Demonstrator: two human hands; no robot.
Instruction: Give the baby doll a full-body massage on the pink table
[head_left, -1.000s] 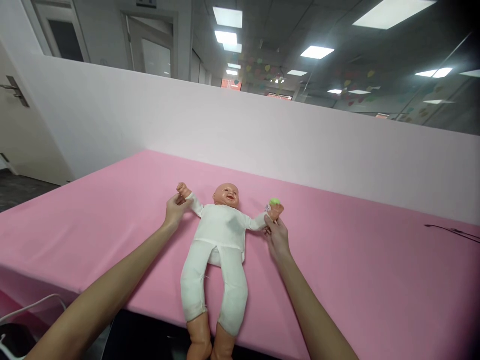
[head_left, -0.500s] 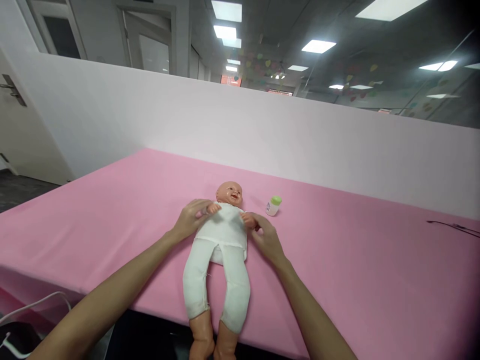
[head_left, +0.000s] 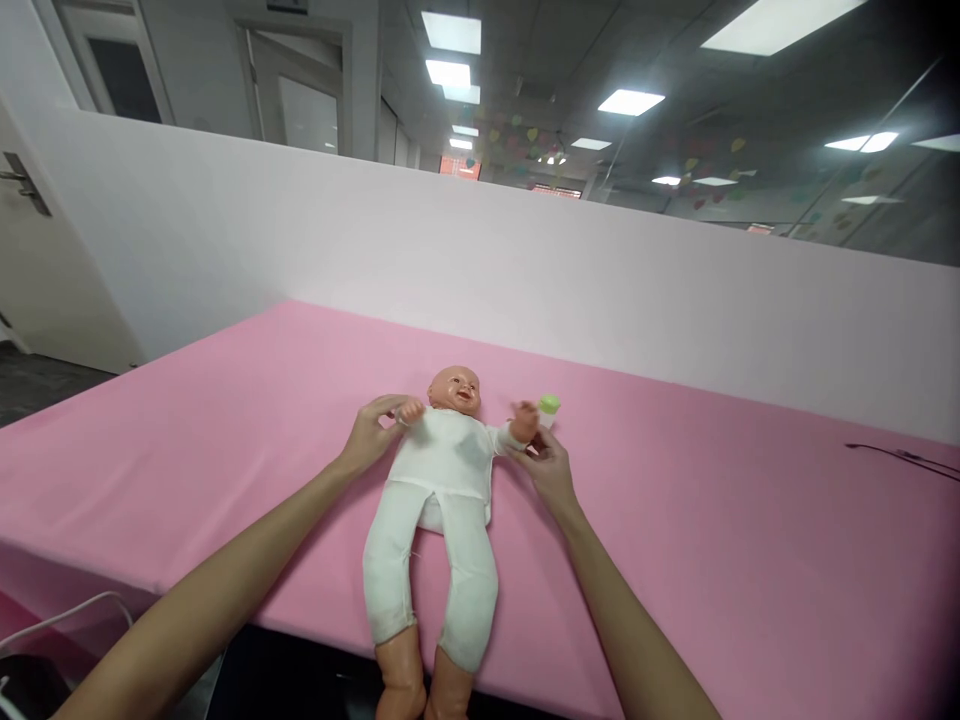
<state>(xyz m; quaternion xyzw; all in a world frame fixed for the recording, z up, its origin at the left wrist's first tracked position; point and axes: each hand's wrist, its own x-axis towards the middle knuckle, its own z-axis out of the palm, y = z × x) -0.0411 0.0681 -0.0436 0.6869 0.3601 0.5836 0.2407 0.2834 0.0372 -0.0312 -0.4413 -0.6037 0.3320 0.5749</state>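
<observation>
One doll [head_left: 444, 455] and, seemingly, the right hand [head_left: 553, 470] partly hide the bottle [head_left: 550, 405].

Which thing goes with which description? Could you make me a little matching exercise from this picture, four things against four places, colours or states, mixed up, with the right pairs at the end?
Things
1. baby doll
2. green-lidded container
3. left hand
4. table cover

Descriptions
A. partly hidden, close to the right hand
B. pink, spread beneath the other things
C. on its back, dressed in white
D. holding the doll's arm that is farther from the container

Right pairs: 1-C, 2-A, 3-D, 4-B
</observation>
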